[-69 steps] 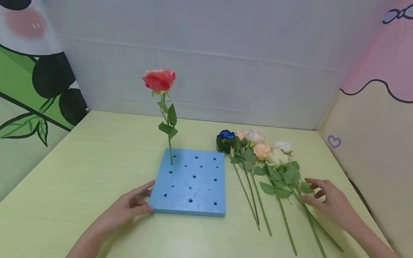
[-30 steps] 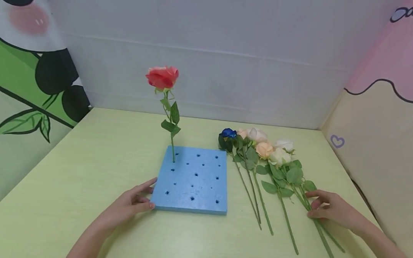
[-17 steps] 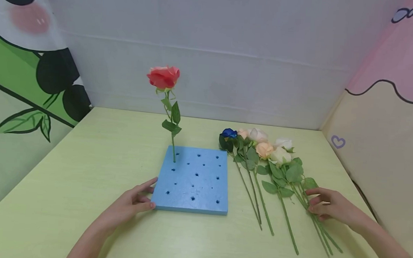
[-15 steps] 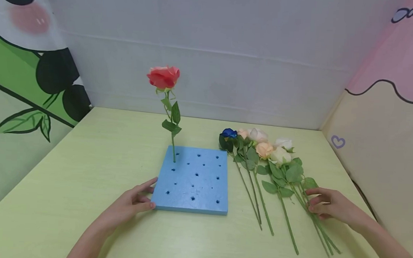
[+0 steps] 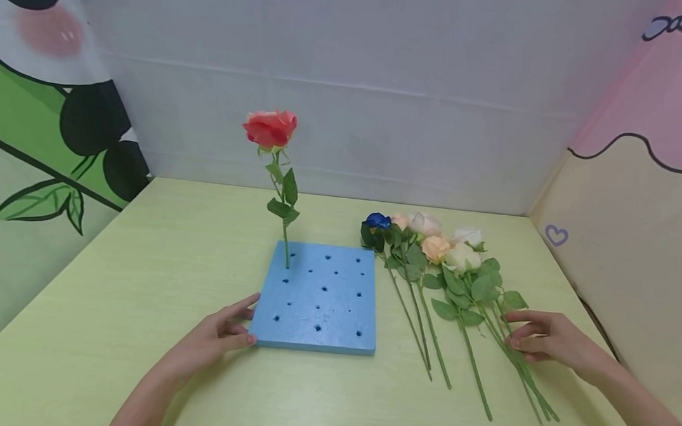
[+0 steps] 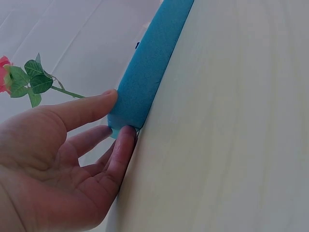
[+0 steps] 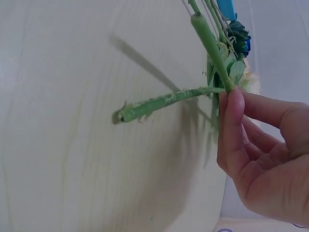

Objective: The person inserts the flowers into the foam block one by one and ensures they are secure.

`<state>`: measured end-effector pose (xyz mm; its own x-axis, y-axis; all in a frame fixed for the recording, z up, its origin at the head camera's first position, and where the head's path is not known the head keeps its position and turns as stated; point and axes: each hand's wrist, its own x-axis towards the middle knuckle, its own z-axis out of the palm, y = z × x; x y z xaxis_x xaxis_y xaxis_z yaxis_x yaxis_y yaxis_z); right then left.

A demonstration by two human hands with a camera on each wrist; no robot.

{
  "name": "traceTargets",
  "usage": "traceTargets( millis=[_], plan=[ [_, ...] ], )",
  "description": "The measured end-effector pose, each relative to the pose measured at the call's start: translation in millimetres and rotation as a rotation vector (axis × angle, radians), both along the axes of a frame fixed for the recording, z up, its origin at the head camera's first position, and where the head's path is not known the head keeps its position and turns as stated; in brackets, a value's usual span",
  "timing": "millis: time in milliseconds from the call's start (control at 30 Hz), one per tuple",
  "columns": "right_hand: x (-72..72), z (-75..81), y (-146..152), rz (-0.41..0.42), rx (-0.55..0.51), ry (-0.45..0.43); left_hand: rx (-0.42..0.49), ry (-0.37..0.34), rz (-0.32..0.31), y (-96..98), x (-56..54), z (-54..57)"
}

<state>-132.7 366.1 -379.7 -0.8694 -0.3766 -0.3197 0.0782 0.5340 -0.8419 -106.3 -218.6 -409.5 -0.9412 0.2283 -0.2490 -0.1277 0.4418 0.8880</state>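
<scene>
On pale-yellow wood-grain tabletop (image 5: 162, 243), likely steadying square blue foam slab (image 5: 305, 297) with spread left hand (image 5: 209, 341); pinching thin green stem (image 7: 212, 50) with right hand (image 5: 555, 342)

The board (image 5: 336, 317) lay on the table (image 5: 144, 280), one rose (image 5: 282, 208) upright in its back left corner. Right of it lay the other flowers (image 5: 456, 285), heads toward the wall (image 5: 344, 137) behind. The left hand (image 5: 217, 336) touched the board's left edge; the right hand (image 5: 555, 342), the rightmost stems (image 7: 212, 52).
</scene>
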Motion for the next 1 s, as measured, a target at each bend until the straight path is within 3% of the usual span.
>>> traceTargets(
  millis=[333, 467, 700, 1000],
  plan=[
    [0.7, 10.0, 6.2, -0.035, 0.035, 0.047, 0.009, 0.000, -0.007, 0.0, 2.1, -0.2],
    [-1.5, 15.8, 6.2, -0.087, 0.058, 0.084, 0.001, -0.004, 0.006, 0.0, 1.9, 0.3],
    [-14.3, 28.1, -1.8, -0.177, 0.024, 0.176, -0.004, -0.014, 0.014, 0.6, 1.8, 1.2],
    [-33.2, 46.2, -35.2, -0.181, 0.022, 0.263, 0.008, 0.014, -0.013, -0.6, 2.9, -0.4]
  ],
)
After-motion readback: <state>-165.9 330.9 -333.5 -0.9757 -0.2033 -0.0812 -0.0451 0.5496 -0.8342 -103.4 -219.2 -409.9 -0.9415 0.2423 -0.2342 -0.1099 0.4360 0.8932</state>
